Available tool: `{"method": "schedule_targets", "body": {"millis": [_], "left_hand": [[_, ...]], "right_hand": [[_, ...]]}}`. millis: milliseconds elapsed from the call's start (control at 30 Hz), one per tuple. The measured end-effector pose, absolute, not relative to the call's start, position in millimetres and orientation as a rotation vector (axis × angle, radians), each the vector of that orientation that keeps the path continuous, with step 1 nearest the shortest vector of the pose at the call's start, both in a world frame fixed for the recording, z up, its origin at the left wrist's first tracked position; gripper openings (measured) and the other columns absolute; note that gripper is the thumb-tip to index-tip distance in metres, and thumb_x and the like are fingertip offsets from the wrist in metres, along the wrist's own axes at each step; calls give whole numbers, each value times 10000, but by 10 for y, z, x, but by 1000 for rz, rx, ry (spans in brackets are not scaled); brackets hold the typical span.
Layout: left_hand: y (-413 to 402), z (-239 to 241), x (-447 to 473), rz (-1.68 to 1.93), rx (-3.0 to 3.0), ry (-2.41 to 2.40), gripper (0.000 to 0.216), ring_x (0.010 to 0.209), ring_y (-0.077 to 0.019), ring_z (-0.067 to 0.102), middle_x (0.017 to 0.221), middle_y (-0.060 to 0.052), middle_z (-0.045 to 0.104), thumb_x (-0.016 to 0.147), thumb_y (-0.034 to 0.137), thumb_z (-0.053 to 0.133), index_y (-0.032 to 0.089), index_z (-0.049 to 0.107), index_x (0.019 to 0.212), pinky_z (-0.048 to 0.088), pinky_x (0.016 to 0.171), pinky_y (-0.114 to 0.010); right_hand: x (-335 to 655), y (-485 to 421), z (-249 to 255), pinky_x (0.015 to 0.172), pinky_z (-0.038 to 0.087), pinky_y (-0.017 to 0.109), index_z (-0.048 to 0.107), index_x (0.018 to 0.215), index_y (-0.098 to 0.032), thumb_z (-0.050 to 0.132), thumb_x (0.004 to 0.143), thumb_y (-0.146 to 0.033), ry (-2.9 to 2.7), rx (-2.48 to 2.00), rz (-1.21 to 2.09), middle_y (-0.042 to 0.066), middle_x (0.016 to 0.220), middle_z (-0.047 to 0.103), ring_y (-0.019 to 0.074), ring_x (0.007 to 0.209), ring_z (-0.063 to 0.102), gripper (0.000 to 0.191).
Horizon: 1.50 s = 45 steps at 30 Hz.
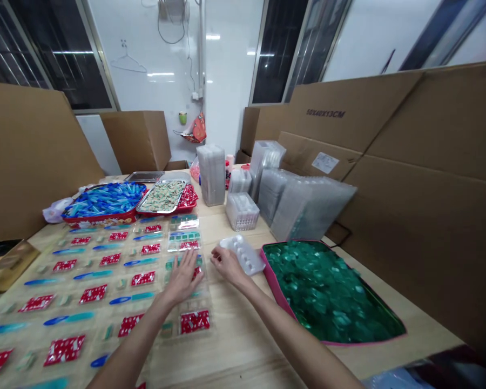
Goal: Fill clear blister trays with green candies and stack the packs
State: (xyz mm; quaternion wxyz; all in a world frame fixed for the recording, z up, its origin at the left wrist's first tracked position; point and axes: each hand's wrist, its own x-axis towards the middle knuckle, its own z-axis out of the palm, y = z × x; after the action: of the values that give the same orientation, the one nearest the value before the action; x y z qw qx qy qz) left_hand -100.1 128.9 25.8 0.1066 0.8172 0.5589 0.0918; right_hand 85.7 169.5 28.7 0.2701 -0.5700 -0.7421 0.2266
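My left hand (pixel 183 276) lies flat, fingers stretched, over a clear plastic tray in the right-hand column of filled trays; a red dotted packet and green pieces show partly under it. My right hand (pixel 228 265) is closed, its fingers bent together at the left front side of a translucent molded tray (pixel 249 258) with round hollows. Whatever its fingertips hold is hidden. Behind my left hand, a filled tray (pixel 184 237) shows a row of green pieces and a red packet. Blue-handled pieces (pixel 132 298) and red packets (pixel 93 294) fill the rows to the left.
A pink-rimmed container (pixel 273 278) of green translucent pieces stands at right. Stacked clear trays (pixel 308 205) and a plastic box (pixel 242 212) stand behind. At back left are a tub of blue pieces (pixel 107 200) and a metal tray of pale packets (pixel 162 195). Cardboard (pixel 425 200) walls the right side.
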Motion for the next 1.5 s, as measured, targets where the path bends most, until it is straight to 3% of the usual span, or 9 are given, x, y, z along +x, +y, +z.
{"method": "schedule_targets", "body": {"millis": [167, 300, 400, 500, 633, 767, 1033, 1500], "left_hand": [[1356, 186, -1119, 169, 2350, 1736, 619, 1419, -276, 149, 1523, -146, 242, 914, 458, 352, 142, 259, 1438, 115, 1118, -554], [1347, 158, -1112, 154, 2343, 1748, 605, 1418, -288, 146, 1525, -146, 239, 904, 450, 373, 159, 284, 1427, 113, 1109, -570], [1333, 180, -1094, 150, 2330, 1742, 597, 1416, -294, 153, 1522, -157, 241, 895, 430, 396, 155, 301, 1416, 118, 1102, -580], [1329, 190, -1099, 169, 2317, 1741, 608, 1414, -298, 160, 1517, -167, 251, 887, 434, 416, 144, 307, 1411, 117, 1103, -577], [1340, 159, -1133, 247, 2323, 1736, 600, 1411, -292, 178, 1509, -163, 279, 884, 442, 430, 160, 316, 1402, 126, 1104, -571], [1288, 175, -1063, 361, 2336, 1754, 574, 1409, -296, 184, 1508, -167, 278, 888, 417, 441, 165, 322, 1390, 132, 1105, -572], [976, 229, -487, 395, 2615, 1337, 431, 1424, -300, 108, 1497, -154, 305, 860, 447, 509, 164, 522, 1185, 76, 1121, -583], [1014, 96, -136, 306, 2553, 1194, 596, 1424, -316, 82, 1522, -181, 229, 837, 480, 516, 153, 397, 1321, 106, 1117, -591]], "right_hand": [[565, 1891, 47, 550, 435, 204, 651, 735, -137, 668, 741, -174, -1904, -1633, 871, 13, 579, 667, 137, 561, 619, 40], [500, 2001, -111, 467, 432, 188, 625, 673, -124, 655, 807, -225, -1876, -1698, 1026, -35, 490, 599, 87, 427, 555, 170], [466, 2011, -120, 486, 469, 205, 617, 746, -121, 604, 873, -280, -1893, -1722, 1047, -53, 558, 605, 74, 447, 552, 203], [490, 1972, -9, 524, 457, 216, 634, 712, -130, 643, 818, -223, -1934, -1713, 961, -23, 560, 626, 109, 509, 591, 141], [772, 1908, 249, 709, 428, 255, 670, 792, -166, 658, 770, -217, -1993, -1676, 704, 59, 804, 699, 180, 801, 624, 57], [1207, 1872, 381, 837, 365, 338, 674, 768, -169, 634, 774, -208, -2013, -1752, 489, 110, 976, 659, 256, 1010, 539, 57], [1477, 1890, 192, 812, 370, 295, 694, 753, -184, 691, 711, -255, -2121, -1737, 473, 44, 910, 647, 208, 925, 555, 82], [1402, 1858, 219, 763, 304, 307, 628, 726, -151, 530, 779, -154, -2224, -1756, 463, 66, 921, 643, 221, 928, 514, 111]]}}
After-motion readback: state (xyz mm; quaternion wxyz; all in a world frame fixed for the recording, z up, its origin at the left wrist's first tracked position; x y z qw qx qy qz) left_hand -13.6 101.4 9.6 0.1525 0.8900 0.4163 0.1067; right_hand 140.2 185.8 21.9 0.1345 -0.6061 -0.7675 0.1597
